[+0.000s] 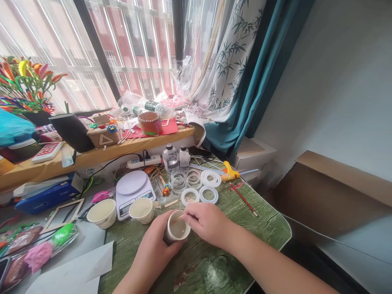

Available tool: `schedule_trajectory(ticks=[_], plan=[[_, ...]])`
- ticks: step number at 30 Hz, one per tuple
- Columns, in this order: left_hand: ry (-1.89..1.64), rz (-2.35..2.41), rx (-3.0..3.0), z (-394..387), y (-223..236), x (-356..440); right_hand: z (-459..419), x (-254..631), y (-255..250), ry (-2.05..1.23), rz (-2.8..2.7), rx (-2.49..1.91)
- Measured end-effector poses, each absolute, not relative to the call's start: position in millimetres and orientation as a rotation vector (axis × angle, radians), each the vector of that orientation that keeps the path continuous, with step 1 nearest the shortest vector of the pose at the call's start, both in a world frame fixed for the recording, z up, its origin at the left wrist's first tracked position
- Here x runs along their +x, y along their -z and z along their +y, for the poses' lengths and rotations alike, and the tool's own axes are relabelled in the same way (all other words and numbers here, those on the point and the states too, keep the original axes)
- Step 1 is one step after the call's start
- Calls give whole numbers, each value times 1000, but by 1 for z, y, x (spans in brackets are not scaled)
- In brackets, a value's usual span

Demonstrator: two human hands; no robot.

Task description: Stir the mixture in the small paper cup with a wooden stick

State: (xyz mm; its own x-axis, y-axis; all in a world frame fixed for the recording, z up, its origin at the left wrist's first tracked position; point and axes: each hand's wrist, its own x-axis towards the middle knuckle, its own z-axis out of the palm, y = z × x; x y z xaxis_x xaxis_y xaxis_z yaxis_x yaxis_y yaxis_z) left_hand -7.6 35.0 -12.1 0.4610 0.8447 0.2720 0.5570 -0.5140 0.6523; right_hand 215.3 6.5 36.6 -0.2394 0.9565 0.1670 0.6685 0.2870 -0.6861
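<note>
My left hand (pixel 157 243) is wrapped around a white paper cup (pixel 178 237) near the front of the green table. Pinched in my right hand (pixel 206 222) is a wooden stick (pixel 177 219), its lower part inside the cup, where some pale liquid shows. Just left of the cup stands a second paper cup (pixel 141 211), with a larger paper cup (pixel 102 214) farther left. Behind my hands lie several ring-shaped moulds, among them a white ring mould (pixel 190 197) and a bluish one (pixel 209 194). Another flat wooden stick (pixel 171 203) rests on the table.
A kitchen scale (pixel 132 183) sits behind the cups. Two clear bottles (pixel 170 158) with black caps stand by a power strip (pixel 142 161). A yellow glue gun (pixel 230 172) and a red pencil (pixel 244 199) lie right. White paper (pixel 73 271) covers the left front.
</note>
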Motion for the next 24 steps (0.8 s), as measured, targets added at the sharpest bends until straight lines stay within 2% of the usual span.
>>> schedule_trajectory(ticks=[4, 8, 11, 14, 24], plan=[[-780, 1164, 2234, 35, 14, -8, 3, 214, -43, -550, -2016, -1645], [-769, 1155, 2235, 34, 14, -9, -4, 213, -54, -812, -2029, -1600], [-775, 1149, 2241, 35, 14, -9, -3, 213, -57, -757, -1966, -1634], [-772, 1152, 2244, 36, 14, -9, -2, 214, -56, -862, -2001, -1591], [-745, 1174, 2235, 34, 12, -8, 1, 217, -52, -773, -1933, -1619]])
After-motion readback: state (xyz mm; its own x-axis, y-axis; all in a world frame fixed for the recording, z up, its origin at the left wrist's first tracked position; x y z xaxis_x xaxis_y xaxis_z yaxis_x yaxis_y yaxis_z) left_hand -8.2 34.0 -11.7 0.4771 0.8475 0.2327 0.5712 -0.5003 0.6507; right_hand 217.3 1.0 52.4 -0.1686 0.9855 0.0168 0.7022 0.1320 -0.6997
